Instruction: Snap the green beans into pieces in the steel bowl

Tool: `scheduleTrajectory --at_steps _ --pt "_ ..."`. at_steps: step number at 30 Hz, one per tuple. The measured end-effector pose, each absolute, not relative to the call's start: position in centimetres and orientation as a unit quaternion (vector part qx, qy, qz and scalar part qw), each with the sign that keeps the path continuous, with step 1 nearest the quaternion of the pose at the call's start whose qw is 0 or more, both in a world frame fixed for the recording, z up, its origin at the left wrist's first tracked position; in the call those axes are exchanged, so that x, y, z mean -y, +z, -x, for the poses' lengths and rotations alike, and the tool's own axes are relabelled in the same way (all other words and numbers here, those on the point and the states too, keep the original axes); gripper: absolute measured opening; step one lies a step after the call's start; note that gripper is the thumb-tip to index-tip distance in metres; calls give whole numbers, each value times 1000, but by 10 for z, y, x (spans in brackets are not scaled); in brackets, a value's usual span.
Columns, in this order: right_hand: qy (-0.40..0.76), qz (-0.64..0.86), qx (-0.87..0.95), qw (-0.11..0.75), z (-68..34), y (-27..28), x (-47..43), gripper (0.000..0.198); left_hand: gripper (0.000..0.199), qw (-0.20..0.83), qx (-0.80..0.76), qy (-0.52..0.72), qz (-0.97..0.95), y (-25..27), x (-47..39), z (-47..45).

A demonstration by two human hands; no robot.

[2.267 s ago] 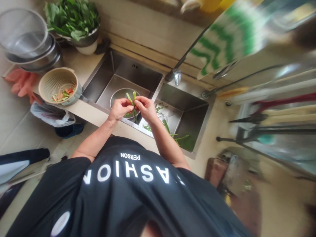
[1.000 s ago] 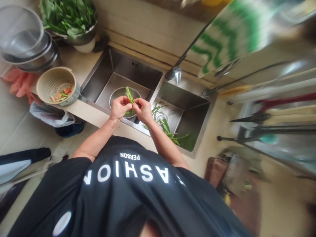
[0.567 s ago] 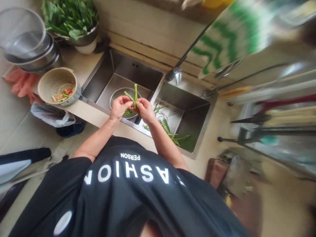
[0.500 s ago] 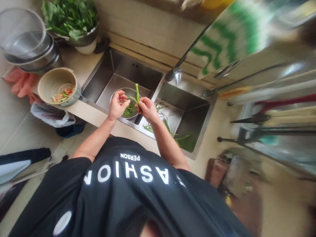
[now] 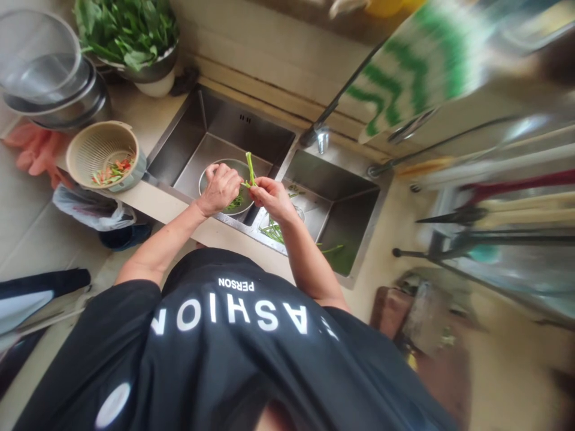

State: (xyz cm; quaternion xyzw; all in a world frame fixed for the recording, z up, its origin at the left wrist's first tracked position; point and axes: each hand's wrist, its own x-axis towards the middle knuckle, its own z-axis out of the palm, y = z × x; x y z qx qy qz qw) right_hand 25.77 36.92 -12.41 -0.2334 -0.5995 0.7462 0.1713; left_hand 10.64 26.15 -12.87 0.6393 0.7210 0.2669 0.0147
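Over the round, silver-coloured bowl point(image 5: 238, 164) in the rectangular steel left basin point(image 5: 211, 146), I see the right hand point(image 5: 272, 197) pinching slender bright-green stalks point(image 5: 250, 167). The left hand point(image 5: 221, 188) curls narrowly beside their lower end; I can't tell whether it grips. Short green pieces point(image 5: 236, 203) lie in the bowl, partly hidden by that hand. Long green stems point(image 5: 272, 231) remain in the steel right basin point(image 5: 354, 221), so I'd judge some done, some left. Farther off, a beige plastic colander point(image 5: 85, 152) holds red and green bits point(image 5: 114, 172).
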Motion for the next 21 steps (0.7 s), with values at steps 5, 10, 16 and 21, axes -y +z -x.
scheduleTrajectory --at_steps 5,10,16,21 --pt "784 265 532 179 -255 -136 -369 39 30 70 -772 344 -529 -138 -268 -91" --pt "815 273 481 173 -255 -151 -377 49 27 108 -831 227 -497 -148 -269 -78" --pt "826 295 447 177 -249 -163 -378 55 20 134 -808 393 -418 -151 -266 -95" --pt "793 278 509 186 -247 -165 -371 44 30 366 -666 601 -247 -147 -267 -127"
